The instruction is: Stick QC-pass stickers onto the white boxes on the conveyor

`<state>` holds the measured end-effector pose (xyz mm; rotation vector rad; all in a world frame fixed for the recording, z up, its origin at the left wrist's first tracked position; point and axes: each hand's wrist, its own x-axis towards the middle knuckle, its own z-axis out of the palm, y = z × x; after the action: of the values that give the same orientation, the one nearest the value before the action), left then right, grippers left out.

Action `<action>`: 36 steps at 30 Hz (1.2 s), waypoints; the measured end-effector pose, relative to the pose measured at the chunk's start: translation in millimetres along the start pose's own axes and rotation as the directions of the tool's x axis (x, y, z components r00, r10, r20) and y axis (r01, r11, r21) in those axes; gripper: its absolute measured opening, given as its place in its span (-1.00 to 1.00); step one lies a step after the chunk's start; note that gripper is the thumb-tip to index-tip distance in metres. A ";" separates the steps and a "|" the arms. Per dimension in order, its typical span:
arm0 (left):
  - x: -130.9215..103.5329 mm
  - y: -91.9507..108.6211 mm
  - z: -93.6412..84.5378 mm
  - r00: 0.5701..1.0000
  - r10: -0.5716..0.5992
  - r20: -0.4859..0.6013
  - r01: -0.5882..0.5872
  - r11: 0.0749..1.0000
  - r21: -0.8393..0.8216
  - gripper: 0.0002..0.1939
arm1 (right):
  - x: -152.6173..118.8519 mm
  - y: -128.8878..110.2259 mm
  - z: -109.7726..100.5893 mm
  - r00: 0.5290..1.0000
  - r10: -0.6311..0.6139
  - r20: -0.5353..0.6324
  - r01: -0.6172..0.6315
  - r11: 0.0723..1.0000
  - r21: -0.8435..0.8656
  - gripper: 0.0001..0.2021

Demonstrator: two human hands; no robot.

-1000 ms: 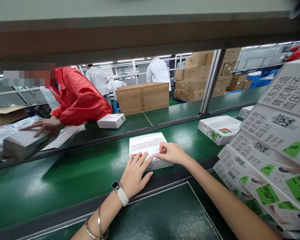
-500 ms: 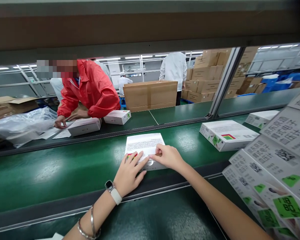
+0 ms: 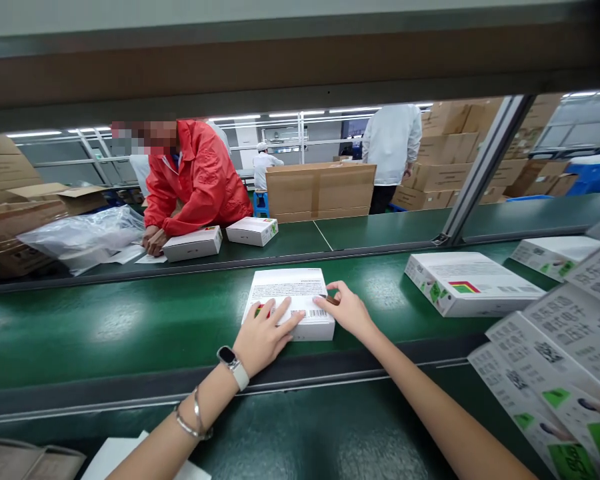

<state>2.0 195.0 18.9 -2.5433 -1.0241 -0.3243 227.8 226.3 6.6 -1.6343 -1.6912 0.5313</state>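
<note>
A white printed box [image 3: 290,287] lies on the green belt [image 3: 170,327] in front of me. My left hand [image 3: 266,337] rests on its near left part, fingers spread over the print. At the box's right edge, my right hand [image 3: 347,308] pinches a small, dark brown object [image 3: 331,300] between thumb and fingers; what it is cannot be made out. A barcode shows on the box between my hands.
More white boxes [image 3: 473,283] lie on the belt at right, beside stacked printed cartons [image 3: 555,373]. Across the belt, a person in a red jacket [image 3: 205,180] leans over boxes [image 3: 193,244]. A metal post [image 3: 485,173] rises at right. White papers [image 3: 115,453] lie at lower left.
My right hand has moved right, from the box's near edge to its right edge, uncovering the barcode. My left hand stays on the box. The view has shifted left.
</note>
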 end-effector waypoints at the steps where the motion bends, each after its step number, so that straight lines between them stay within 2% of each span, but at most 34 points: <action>1: -4.6 -3.9 0.2 1.000 0.027 0.004 -0.027 1.000 -0.004 -0.52 | -0.6 1.3 7.5 0.999 0.024 0.037 -0.027 0.996 0.083 -0.49; 3: -18.9 -14.3 0.0 0.996 0.088 0.012 -0.087 0.995 -0.044 -0.51 | -1.3 2.4 18.5 0.993 0.067 0.093 -0.088 0.965 0.246 -0.36; 5: -36.6 -26.5 -0.7 0.994 0.112 -0.008 -0.112 0.982 -0.155 -0.55 | -0.7 1.3 23.2 0.981 0.126 0.145 -0.174 0.905 0.389 -0.27; 6: -44.8 -32.8 -1.0 0.996 0.073 -0.041 -0.081 0.967 -0.243 -0.61 | 0.4 -0.1 24.0 0.969 0.165 0.185 -0.232 0.866 0.443 -0.24; 7: -51.5 -39.1 -1.1 0.996 -0.018 -0.084 -0.013 0.936 -0.351 -0.69 | 1.9 -2.0 24.5 0.951 0.202 0.233 -0.294 0.822 0.487 -0.24; 8: -55.9 -45.5 -1.1 0.978 -0.167 -0.122 0.091 0.875 -0.475 -0.76 | 3.9 -4.1 25.3 0.930 0.231 0.285 -0.353 0.775 0.524 -0.26; 9: -57.8 -51.7 -0.8 0.929 -0.353 -0.115 0.213 0.761 -0.613 -0.79 | 6.2 -6.4 26.8 0.910 0.240 0.339 -0.400 0.729 0.555 -0.30; 10: -57.0 -57.8 -0.3 0.852 -0.522 -0.049 0.323 0.597 -0.734 -0.77 | 8.6 -8.7 29.1 0.893 0.225 0.389 -0.428 0.689 0.584 -0.37; 11: -53.9 -63.6 0.3 0.775 -0.630 0.057 0.401 0.420 -0.815 -0.73 | 10.9 -10.8 32.1 0.883 0.194 0.427 -0.440 0.657 0.612 -0.45; 12: -49.1 -68.7 1.1 0.724 -0.669 0.171 0.448 0.267 -0.853 -0.69 | 12.8 -12.6 35.5 0.879 0.154 0.451 -0.438 0.633 0.638 -0.53; 13: -43.4 -73.1 1.8 0.706 -0.656 0.266 0.476 0.162 -0.864 -0.65 | 14.1 -14.2 38.7 0.877 0.114 0.468 -0.431 0.619 0.657 -0.58; 14: -37.6 -76.5 2.5 0.714 -0.618 0.330 0.490 0.105 -0.865 -0.62 | 14.7 -15.5 41.3 0.876 0.080 0.475 -0.419 0.612 0.670 -0.61; 15: -32.3 -78.6 2.8 0.734 -0.578 0.358 0.491 0.087 -0.867 -0.59 | 14.5 -16.7 42.7 0.880 0.051 0.471 -0.401 0.610 0.684 -0.63; 18: -22.4 -77.9 1.0 0.781 -0.527 0.334 0.434 0.074 -0.898 -0.47 | 11.0 -19.8 38.8 0.922 -0.046 0.384 -0.280 0.605 0.745 -0.56; 20: -19.6 -73.6 -2.3 0.804 -0.549 0.230 0.331 0.091 -0.939 -0.33 | 7.8 -21.7 31.5 0.958 -0.097 0.271 -0.160 0.601 0.783 -0.44; 21: -18.8 -71.5 -4.3 0.800 -0.577 0.163 0.284 0.125 -0.950 -0.25 | 6.2 -22.3 27.7 0.968 -0.111 0.223 -0.111 0.608 0.786 -0.39; 23: -18.0 -69.3 -8.8 0.765 -0.642 0.038 0.265 0.262 -0.928 -0.10 | 2.9 -22.7 20.9 0.974 -0.130 0.186 -0.056 0.655 0.753 -0.34; 25: -19.1 -70.7 -14.4 0.743 -0.668 -0.044 0.341 0.435 -0.834 -0.05 | -2.7 -21.9 15.2 0.968 -0.154 0.196 -0.022 0.730 0.683 -0.32; 27: -22.7 -73.3 -22.6 0.758 -0.645 -0.103 0.399 0.582 -0.708 -0.17 | -14.2 -21.0 9.2 0.966 -0.178 0.186 0.028 0.792 0.610 -0.36; 29: -28.8 -70.3 -34.7 0.758 -0.623 -0.191 0.432 0.700 -0.568 -0.39 | -35.0 -21.5 1.8 0.971 -0.195 0.140 0.092 0.840 0.535 -0.50; 31: -37.6 -54.0 -50.3 0.753 -0.584 -0.304 0.440 0.790 -0.427 -0.54 | -66.4 -24.5 -7.2 0.968 -0.212 0.136 0.137 0.898 0.419 -0.66; 32: -43.3 -39.4 -58.6 0.775 -0.537 -0.334 0.414 0.830 -0.374 -0.59 | -85.4 -26.8 -11.9 0.961 -0.223 0.161 0.157 0.926 0.343 -0.71; 33: -50.2 -20.6 -66.6 0.827 -0.463 -0.320 0.352 0.868 -0.350 -0.61 | -105.6 -29.2 -16.4 0.951 -0.234 0.200 0.178 0.948 0.262 -0.74; 34: -58.6 1.5 -73.6 0.902 -0.352 -0.251 0.250 0.899 -0.359 -0.60 | -126.3 -31.5 -20.5 0.937 -0.247 0.246 0.203 0.961 0.190 -0.76; 35: -68.4 25.6 -79.2 0.975 -0.178 -0.134 0.113 0.913 -0.392 -0.56 | -146.5 -33.1 -24.3 0.923 -0.263 0.281 0.235 0.963 0.128 -0.77; 36: -79.6 50.3 -82.9 1.000 0.022 0.003 -0.018 0.898 -0.440 -0.45 | -165.6 -33.7 -27.7 0.911 -0.276 0.305 0.265 0.961 0.079 -0.78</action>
<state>-24.8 77.4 53.1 -2.9538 -1.0195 -0.6016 215.5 55.7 14.9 -1.3080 -2.0889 0.7058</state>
